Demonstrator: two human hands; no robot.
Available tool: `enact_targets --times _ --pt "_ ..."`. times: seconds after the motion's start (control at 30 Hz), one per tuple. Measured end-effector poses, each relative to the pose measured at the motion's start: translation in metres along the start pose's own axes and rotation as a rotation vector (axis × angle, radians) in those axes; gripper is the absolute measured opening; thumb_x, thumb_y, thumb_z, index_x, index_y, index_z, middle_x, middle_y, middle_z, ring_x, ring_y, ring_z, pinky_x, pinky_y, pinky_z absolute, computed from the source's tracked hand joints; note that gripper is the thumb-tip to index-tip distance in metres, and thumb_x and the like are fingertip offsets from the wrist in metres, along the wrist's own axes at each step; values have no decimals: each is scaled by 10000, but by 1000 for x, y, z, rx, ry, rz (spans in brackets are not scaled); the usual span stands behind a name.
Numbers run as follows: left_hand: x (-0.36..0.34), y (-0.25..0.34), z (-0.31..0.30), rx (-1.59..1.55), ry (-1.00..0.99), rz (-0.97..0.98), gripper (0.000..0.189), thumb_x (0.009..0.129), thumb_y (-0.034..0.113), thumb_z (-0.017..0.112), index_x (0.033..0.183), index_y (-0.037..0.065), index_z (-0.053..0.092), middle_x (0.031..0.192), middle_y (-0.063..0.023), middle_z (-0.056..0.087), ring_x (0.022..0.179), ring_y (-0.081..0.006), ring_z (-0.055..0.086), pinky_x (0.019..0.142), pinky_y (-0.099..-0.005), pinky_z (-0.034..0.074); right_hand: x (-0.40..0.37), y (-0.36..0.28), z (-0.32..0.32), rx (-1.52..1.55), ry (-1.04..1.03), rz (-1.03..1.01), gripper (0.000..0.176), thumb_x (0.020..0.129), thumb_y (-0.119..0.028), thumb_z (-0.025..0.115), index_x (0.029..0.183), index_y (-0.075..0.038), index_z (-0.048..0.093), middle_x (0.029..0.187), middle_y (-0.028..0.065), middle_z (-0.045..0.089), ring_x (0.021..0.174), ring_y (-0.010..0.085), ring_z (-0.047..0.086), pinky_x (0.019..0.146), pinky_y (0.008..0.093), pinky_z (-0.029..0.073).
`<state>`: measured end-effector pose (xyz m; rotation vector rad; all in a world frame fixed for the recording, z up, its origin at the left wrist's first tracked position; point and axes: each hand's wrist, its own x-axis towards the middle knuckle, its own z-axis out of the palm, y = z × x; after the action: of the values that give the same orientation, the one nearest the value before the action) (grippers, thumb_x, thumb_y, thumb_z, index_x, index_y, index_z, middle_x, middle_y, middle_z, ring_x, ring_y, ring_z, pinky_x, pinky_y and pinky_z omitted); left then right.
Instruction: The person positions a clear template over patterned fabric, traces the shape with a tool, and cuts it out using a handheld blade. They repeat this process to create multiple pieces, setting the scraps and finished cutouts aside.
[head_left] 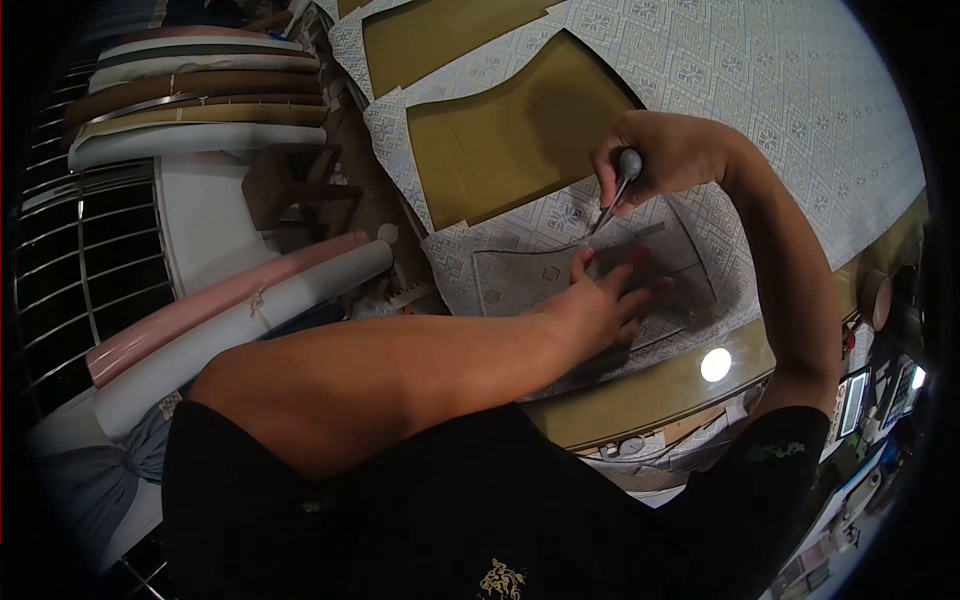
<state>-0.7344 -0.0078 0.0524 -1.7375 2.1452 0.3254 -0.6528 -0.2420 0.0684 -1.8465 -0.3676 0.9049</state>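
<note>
A clear template (530, 285) with dark edges lies on a pale sheet of patterned material (740, 60). My left hand (600, 305) rests on the template, its fingers spread and pressing down. Closed around a slim metal knife-like tool (622, 180) with a rounded grey end is my right hand (665, 150). The tool leans, its tip pointing down at the template's far edge, just beyond my left thumb. Whether the tip touches the sheet is hard to make out. Shaped openings in the sheet beyond my hands show the olive tabletop (490, 140).
Rolls of material (200, 105) are stacked at the left, with a pink roll (225, 305) and a white roll (250, 315) nearer. A brown stool (300, 185) stands beside the table. At the right are a calculator (852, 400) and assorted clutter.
</note>
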Motion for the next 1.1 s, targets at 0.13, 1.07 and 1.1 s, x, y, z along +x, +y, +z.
enact_targets --times 0.13,1.07,1.1 --pt "0 0 3 29 2 6 436 1035 296 557 1467 346 564 1797 -75 111 1573 -543 204 918 -666 593 -1 -12 19 -9 41 -13 194 779 18 838 954 -7 759 898 63 764 842 146 720 774 303 572" --pt "-55 -52 -14 -196 -21 14 837 793 272 896 1517 85 520 1561 -162 492 1462 -364 448 1169 -467 443 -44 -44 230 374 1907 -88 102 1019 -17 685 1118 -31 662 939 16 652 795 90 608 778 261 564" --pt "-68 -56 1 -344 152 -40 829 747 269 933 1454 61 555 1437 -165 540 1370 -367 504 1118 -471 470 -45 -37 250 359 1994 -41 92 1005 -14 699 1085 -30 655 926 2 623 754 79 555 745 249 540"
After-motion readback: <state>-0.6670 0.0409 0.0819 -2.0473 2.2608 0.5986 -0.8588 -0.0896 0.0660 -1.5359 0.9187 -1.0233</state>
